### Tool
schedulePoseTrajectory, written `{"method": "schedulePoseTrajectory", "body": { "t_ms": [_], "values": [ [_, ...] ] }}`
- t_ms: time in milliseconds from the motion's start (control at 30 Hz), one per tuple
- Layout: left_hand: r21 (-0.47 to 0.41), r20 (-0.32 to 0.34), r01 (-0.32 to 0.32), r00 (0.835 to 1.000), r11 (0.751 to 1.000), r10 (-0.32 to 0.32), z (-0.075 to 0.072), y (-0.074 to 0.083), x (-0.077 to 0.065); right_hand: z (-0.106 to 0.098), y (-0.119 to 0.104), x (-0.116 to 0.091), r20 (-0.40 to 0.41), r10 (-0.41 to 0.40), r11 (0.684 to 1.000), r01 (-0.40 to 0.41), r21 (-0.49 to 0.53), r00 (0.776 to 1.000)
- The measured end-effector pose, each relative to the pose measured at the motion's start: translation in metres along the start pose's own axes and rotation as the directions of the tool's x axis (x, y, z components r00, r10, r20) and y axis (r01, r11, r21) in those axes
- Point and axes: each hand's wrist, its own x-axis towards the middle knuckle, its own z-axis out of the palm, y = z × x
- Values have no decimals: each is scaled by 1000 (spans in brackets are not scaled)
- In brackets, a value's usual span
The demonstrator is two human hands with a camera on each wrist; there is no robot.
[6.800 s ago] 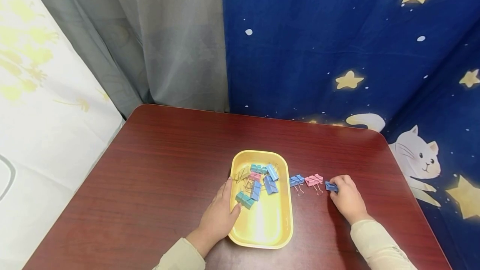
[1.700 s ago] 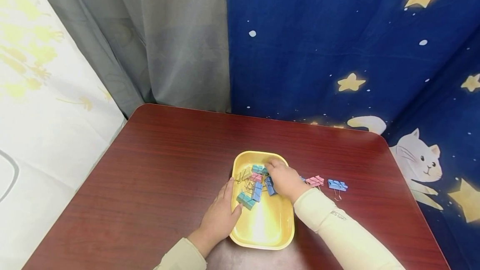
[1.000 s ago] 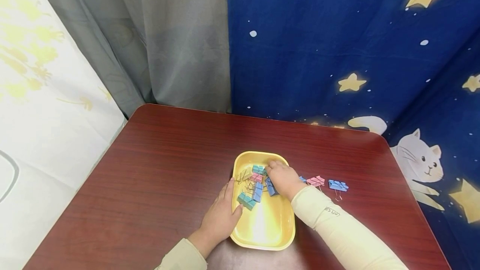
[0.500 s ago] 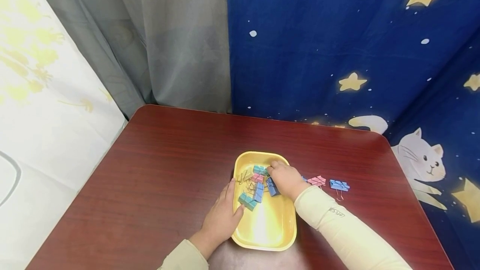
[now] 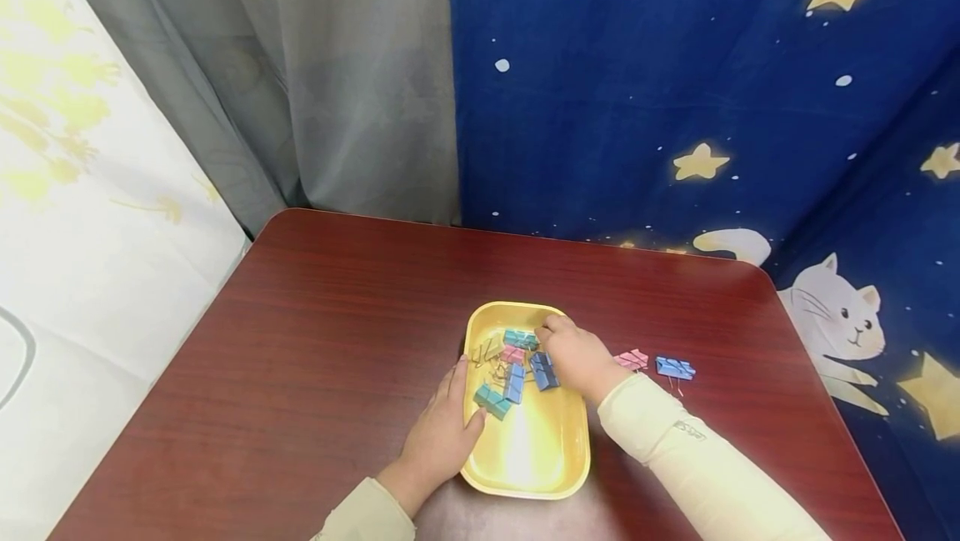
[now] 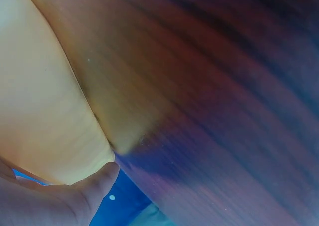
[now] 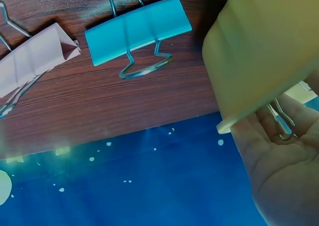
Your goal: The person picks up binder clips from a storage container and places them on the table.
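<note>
My left hand (image 5: 442,428) holds the left side of a yellow tray (image 5: 525,493), its thumb over the rim and its fingers along the outside wall. Inside lie several binder clips, among them a teal clip (image 5: 492,401), a blue clip (image 5: 514,383), a pink clip (image 5: 513,354) and a darker blue clip (image 5: 543,370). At the tray's upper right, my right hand (image 5: 577,358) reaches over the rim with curled fingers. The right wrist view shows a clip's wire handle (image 7: 283,121) against that palm (image 7: 284,171); the clip's body is mostly hidden.
On the brown table (image 5: 360,324), right of the tray, lie a pink binder clip (image 5: 632,359) and a blue one (image 5: 675,368). Another blue clip (image 7: 139,32), beside the tray, shows only in the right wrist view. Curtains hang behind the table's far edge.
My right hand has let go of the blue clip at the row's right end and moved left into the tray. Lately it shifts slightly right, uncovering the darker blue clip. The left hand stays.
</note>
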Motion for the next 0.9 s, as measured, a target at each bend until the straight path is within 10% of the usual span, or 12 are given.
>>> {"method": "schedulePoseTrajectory", "body": {
  "t_ms": [900],
  "values": [
    [3,4,5,1000,1000,-5,-1,3,-3,-35,24,-18,0,160,970,-158,184,987]
  ]
}}
